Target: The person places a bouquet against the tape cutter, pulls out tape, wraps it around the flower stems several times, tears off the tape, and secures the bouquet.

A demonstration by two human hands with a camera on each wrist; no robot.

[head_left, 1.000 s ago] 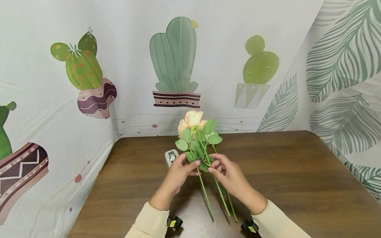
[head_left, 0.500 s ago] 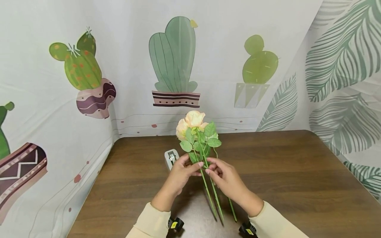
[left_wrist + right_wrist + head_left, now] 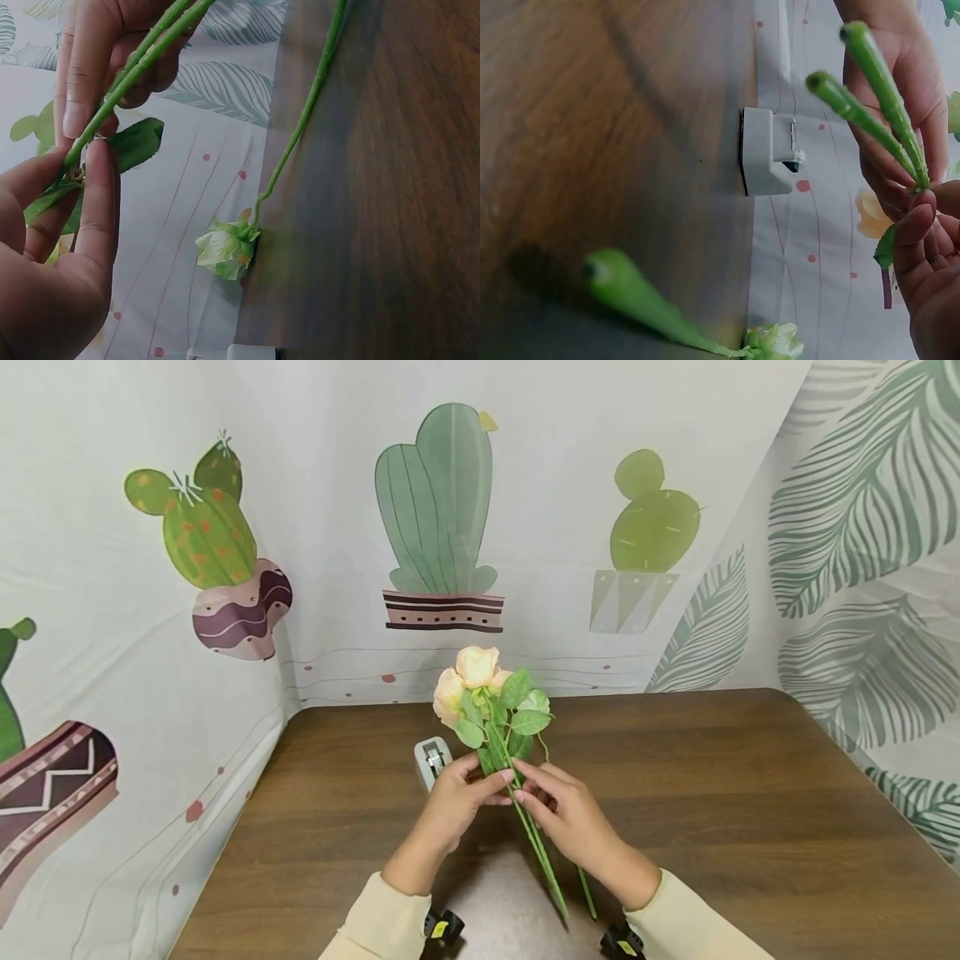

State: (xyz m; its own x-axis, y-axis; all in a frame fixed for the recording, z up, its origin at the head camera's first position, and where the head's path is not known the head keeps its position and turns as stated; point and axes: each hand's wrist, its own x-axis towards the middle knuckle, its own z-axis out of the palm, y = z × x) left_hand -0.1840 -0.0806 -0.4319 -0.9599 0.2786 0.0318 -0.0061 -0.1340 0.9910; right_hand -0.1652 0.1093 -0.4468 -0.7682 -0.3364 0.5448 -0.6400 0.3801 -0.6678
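Note:
Two peach artificial roses (image 3: 477,667) with green leaves are held together above the table, their stems (image 3: 543,864) nearly side by side and slanting down to the right. My left hand (image 3: 457,797) pinches both stems just below the leaves, thumb on top. Right beside it, my right hand (image 3: 570,806) pinches the same stems between thumb and forefinger. The cut stem ends point at the camera in the right wrist view. A third flower, a pale greenish-white rose (image 3: 227,250), lies on the table; in the head view its lower stem (image 3: 586,893) shows below my right hand.
A grey-white tape dispenser (image 3: 432,758) stands on the brown wooden table (image 3: 720,793), just behind my left hand. A white cloth with printed cacti (image 3: 438,510) hangs behind the table's far edge and along its left side.
The two held stems, spread apart earlier, have come together. Their blooms have shifted a little left, and my right hand has moved left to meet my left. The third flower's stem stays put.

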